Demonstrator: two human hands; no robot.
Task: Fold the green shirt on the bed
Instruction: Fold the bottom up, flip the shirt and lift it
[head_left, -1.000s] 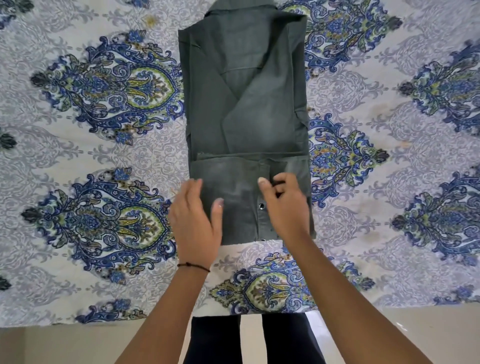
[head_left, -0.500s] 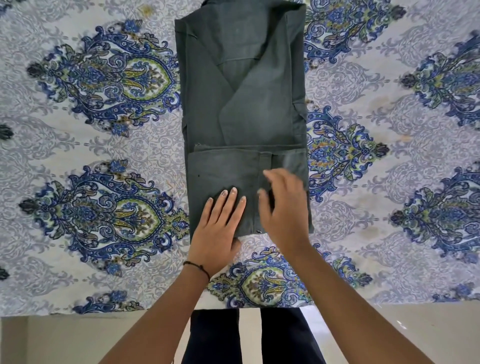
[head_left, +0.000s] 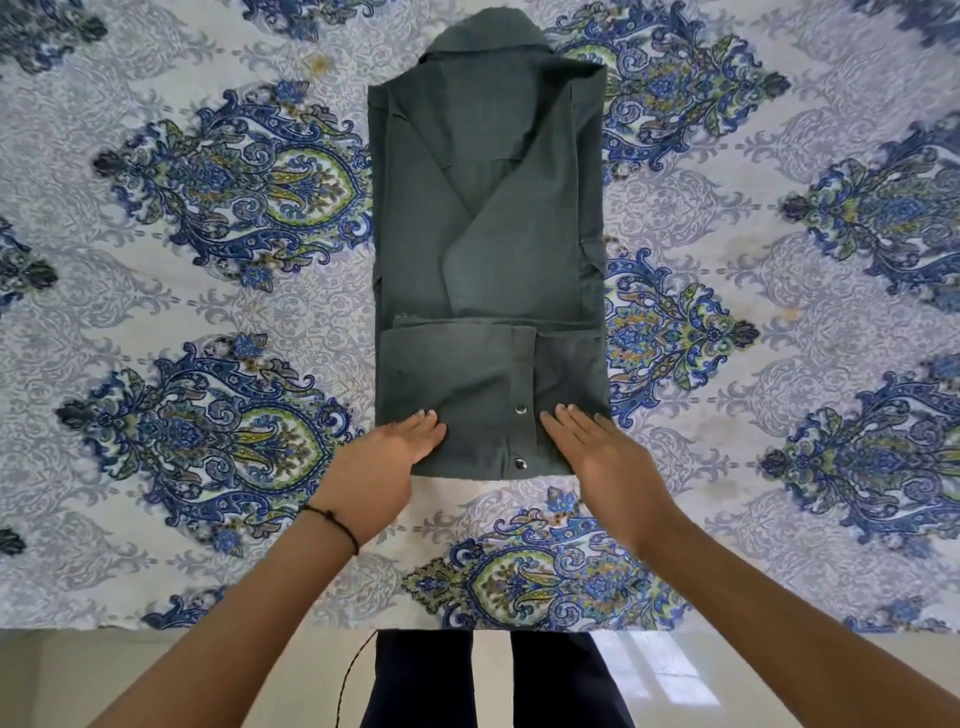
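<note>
The dark green shirt (head_left: 488, 249) lies flat on the bed as a tall narrow rectangle, collar at the far end, both sides folded in. Its bottom part is turned up over the body, with two metal snaps showing near the near edge. My left hand (head_left: 382, 462) rests flat at the shirt's near left corner, fingers together on the cloth. At the near right corner my right hand (head_left: 602, 457) lies flat too, fingertips on the fabric. Neither hand grips anything.
The bed sheet (head_left: 182, 291) is white with blue and green paisley medallions and spreads out on both sides of the shirt. Its near edge (head_left: 208, 626) runs across the bottom, with pale floor and my dark trousers (head_left: 431, 680) below it.
Both hands slid from the middle of the turned-up flap outward to its near corners and flattened. The view shifted so the collar now shows.
</note>
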